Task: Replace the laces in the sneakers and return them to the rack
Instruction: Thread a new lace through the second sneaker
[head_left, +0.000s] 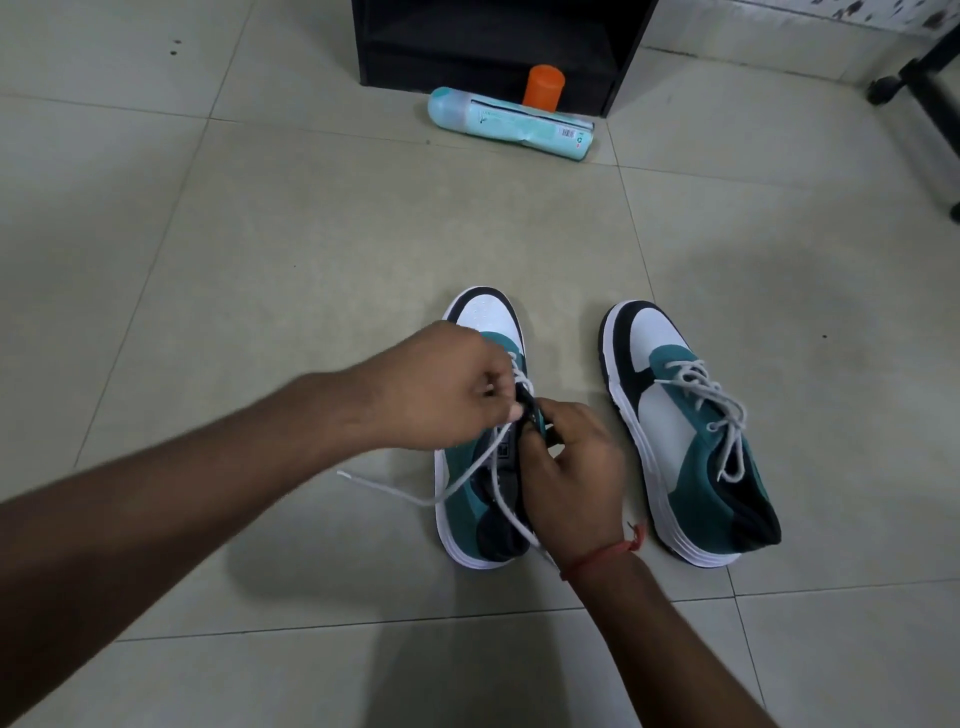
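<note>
**Both hands meet at the left sneaker's top eyelets**

Here the whole matter turns on one small spot: the upper end of the lacing on the left sneaker (480, 441), where both hands come together. That shoe stands on the floor (260, 260) with its long axis running from heel at 6 o'clock to toe at 12, tipped slightly toward 1.

The left hand (441, 384) comes in from 8 o'clock and lies over the midfoot, fingers curled down and pinching something at the eyelets, most likely the lace (457, 480), though the exact pinch is hidden under the knuckles. The right hand (571, 467) comes up from 5 o'clock beside the collar, its fingers curled round the tongue or eyelet edge. The two hands all but touch.

From that spot two loose lace ends run back: one toward 8 o'clock onto the floor, one toward 6 along the collar. Pulling slack would therefore mean drawing toward the heel, I judge.

The right sneaker (691, 431) stands just beside, at 3 o'clock, already laced, parallel, untouched. The rack (498, 47) sits well apart at 12.
</note>
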